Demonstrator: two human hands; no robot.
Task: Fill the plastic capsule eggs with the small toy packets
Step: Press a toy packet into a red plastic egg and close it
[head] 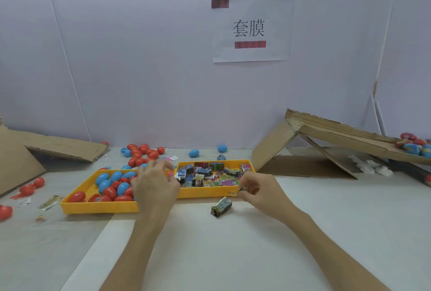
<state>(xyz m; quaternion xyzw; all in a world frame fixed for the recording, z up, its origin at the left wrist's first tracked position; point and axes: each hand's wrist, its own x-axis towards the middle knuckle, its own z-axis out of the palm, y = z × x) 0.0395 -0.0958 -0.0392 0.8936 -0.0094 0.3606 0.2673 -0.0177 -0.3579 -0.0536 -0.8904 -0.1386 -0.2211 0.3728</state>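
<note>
Pinching a small dark toy packet (242,188), right hand (258,191); left hand (155,184) over eggs (109,188), grip unclear.

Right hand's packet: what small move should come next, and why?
Probably the left hand takes a red egg from the egg tray beneath it: the right hand pinches a packet, and no egg shows in either hand.

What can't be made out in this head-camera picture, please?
Head view: whether the left hand holds anything; its own back hides the palm.
Head view: print on the small packet the right hand pinches; too small.
Head view: eggs at far right; cut off by the frame edge.
</note>
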